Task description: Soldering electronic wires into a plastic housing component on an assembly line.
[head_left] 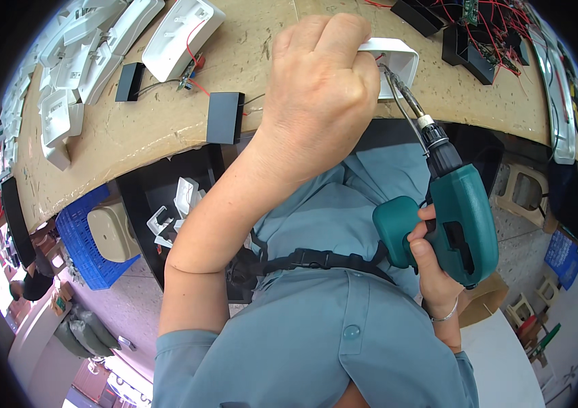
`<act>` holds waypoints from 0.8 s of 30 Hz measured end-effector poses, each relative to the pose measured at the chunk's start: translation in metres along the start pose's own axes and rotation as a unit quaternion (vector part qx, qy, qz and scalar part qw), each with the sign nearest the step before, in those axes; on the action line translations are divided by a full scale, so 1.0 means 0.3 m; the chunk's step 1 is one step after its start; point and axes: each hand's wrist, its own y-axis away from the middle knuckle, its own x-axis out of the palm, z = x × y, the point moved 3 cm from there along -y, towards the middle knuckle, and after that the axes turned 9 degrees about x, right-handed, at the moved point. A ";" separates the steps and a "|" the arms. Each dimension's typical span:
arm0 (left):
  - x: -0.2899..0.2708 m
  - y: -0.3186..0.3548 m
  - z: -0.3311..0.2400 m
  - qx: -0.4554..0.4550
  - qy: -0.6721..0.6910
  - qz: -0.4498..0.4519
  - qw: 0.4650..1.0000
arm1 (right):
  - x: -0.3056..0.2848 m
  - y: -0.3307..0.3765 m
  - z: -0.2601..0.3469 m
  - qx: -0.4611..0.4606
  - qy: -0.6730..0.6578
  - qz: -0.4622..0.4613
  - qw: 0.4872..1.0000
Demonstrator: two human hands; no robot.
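My left hand (316, 88) grips a white plastic housing (398, 61) at the near edge of the wooden workbench (166, 122), covering most of it. My right hand (432, 265) holds a teal cordless drill (459, 217) by its handle, a finger at the trigger. The drill's long bit (404, 98) points up and into the open side of the housing, where a red wire shows. Both forearms come up from my blue shirt.
Several white housings (92, 47) lie piled at the bench's far left. Black boxes (224, 117) with wires sit mid-bench, and more black parts with red wires (479, 41) at the right. A blue crate (88, 238) and a black bin of white parts (173, 211) stand below.
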 end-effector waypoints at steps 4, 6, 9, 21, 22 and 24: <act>0.005 0.000 -0.001 0.004 -0.006 -0.016 1.000 | 0.002 -0.009 0.009 -0.008 0.013 0.011 1.000; 0.001 0.003 0.000 -0.003 -0.003 0.010 1.000 | 0.001 -0.011 0.014 -0.001 0.016 0.010 1.000; -0.032 -0.050 -0.024 -0.013 -0.019 0.060 0.998 | -0.004 -0.011 0.023 -0.014 0.031 0.006 0.999; 0.064 0.015 0.039 0.040 0.091 -0.207 0.973 | -0.021 0.027 0.015 -0.021 0.069 0.025 0.997; 0.055 0.016 0.040 0.041 0.086 -0.197 0.976 | -0.024 0.032 0.014 -0.037 0.071 0.034 0.996; -0.011 -0.019 -0.009 -0.036 0.089 -0.093 0.991 | -0.037 0.042 -0.004 -0.051 0.075 0.037 0.995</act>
